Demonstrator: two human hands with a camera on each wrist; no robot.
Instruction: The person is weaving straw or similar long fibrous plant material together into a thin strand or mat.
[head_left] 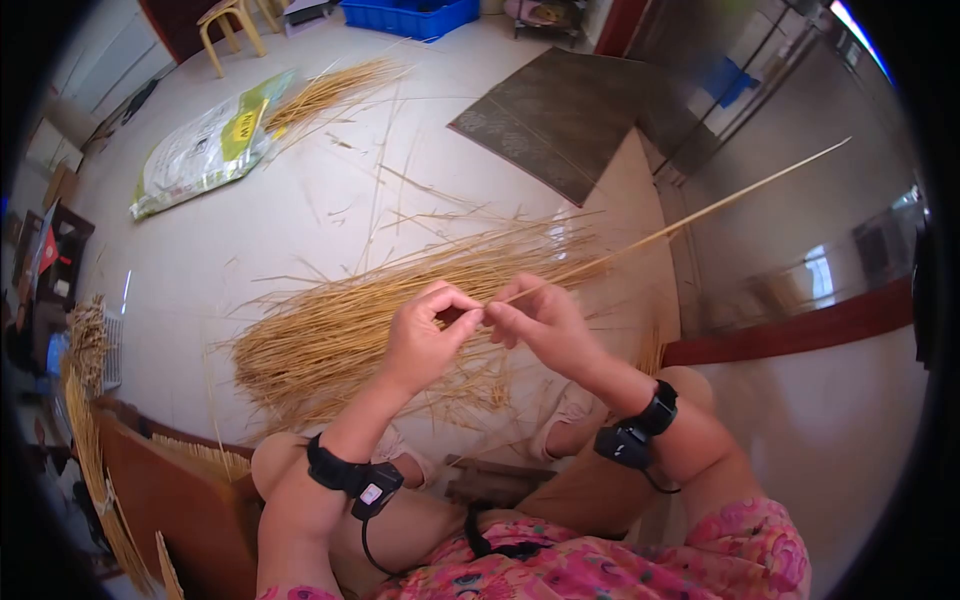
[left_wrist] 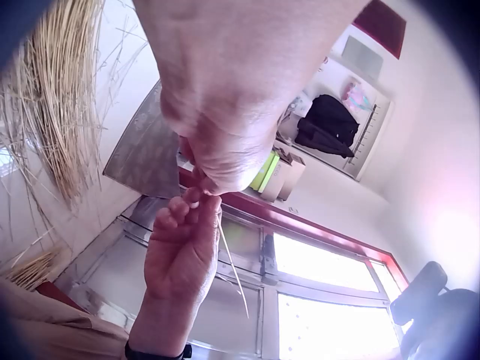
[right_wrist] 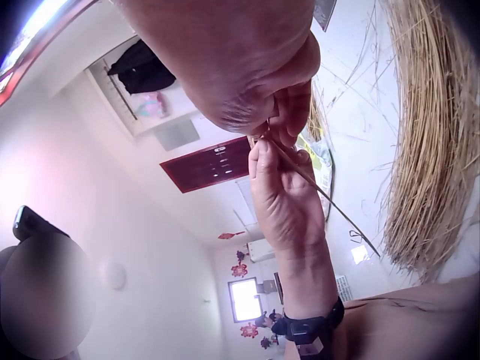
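Both hands meet fingertip to fingertip over the floor in the head view. My left hand (head_left: pixel 425 335) pinches the end of a long straw stalk (head_left: pixel 720 205) between thumb and forefinger. Close beside it, my right hand (head_left: pixel 548 322) pinches the same stalk, whose thin far end slants up to the right. In the left wrist view the stalk (left_wrist: pixel 235 274) shows as a pale line past the right hand (left_wrist: pixel 178 255). A darker length of straw (right_wrist: pixel 330 201) crosses the left hand (right_wrist: pixel 292 210) in the right wrist view. The fingertips partly hide the pinched part.
A broad heap of straw (head_left: pixel 330 335) lies on the tiled floor below the hands. Beyond it are a printed bag (head_left: pixel 200 155) with more straw (head_left: pixel 335 90), a dark mat (head_left: pixel 550 115) and a blue bin (head_left: pixel 410 18). Glass door panels (head_left: pixel 800 220) stand at right.
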